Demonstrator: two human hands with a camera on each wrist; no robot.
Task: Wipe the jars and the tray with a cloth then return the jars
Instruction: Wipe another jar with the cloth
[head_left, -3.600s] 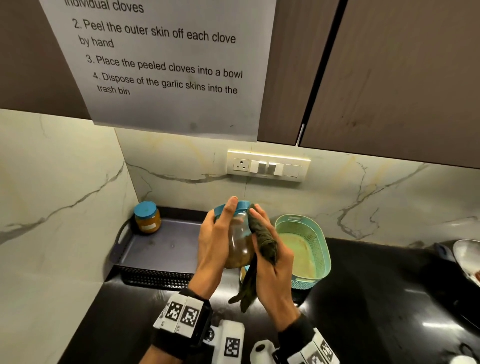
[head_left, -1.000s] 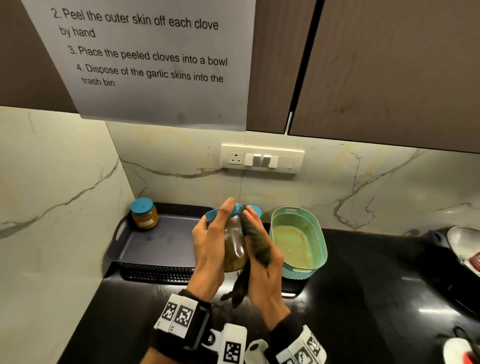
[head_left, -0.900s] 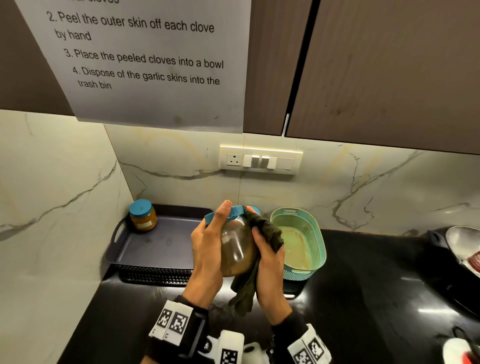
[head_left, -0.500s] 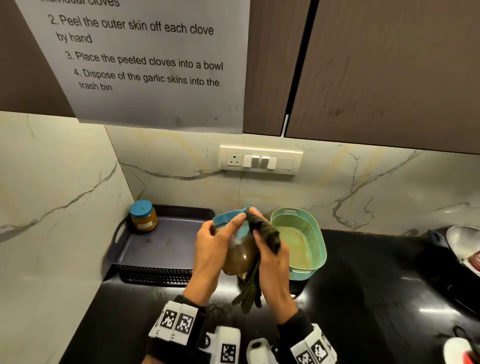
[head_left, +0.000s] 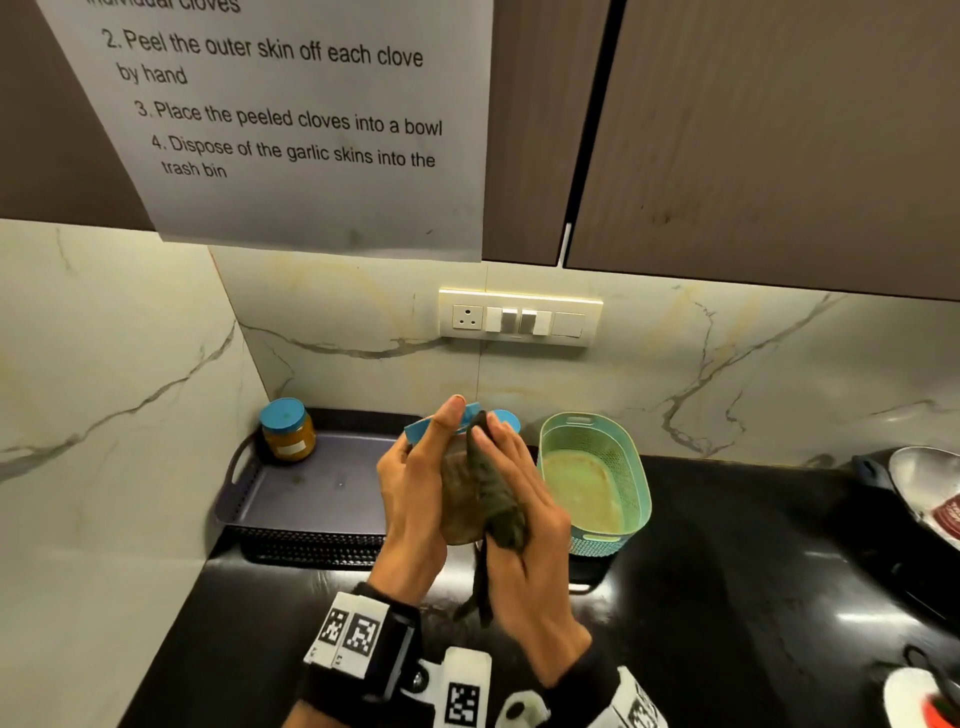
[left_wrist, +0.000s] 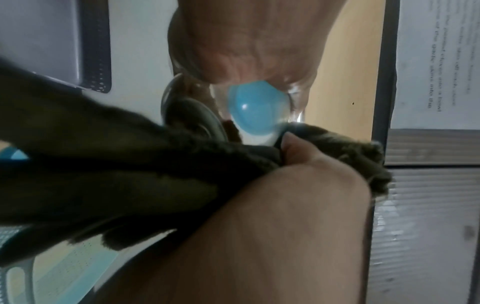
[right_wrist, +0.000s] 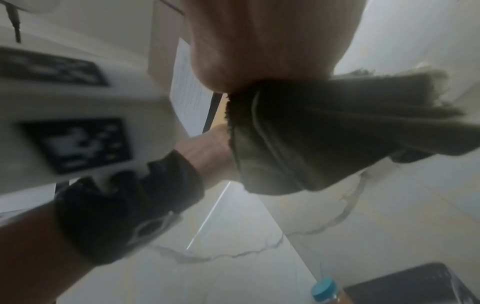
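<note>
The left hand (head_left: 415, 499) gripped the held jar (head_left: 460, 499), forefinger up against its blue lid (head_left: 506, 418), while the right hand (head_left: 524, 525) pressed the dark green cloth (head_left: 493, 499) onto the glass, fingers lying fairly straight along it and a tail of cloth hanging at 6 o'clock. Out at 10 o'clock a second jar (head_left: 287, 430) stood in the far-left corner of the grey tray (head_left: 311, 493); at 3 o'clock, just beside the hands, sat the teal basket (head_left: 631, 467) on the black counter (head_left: 727, 597).
</note>
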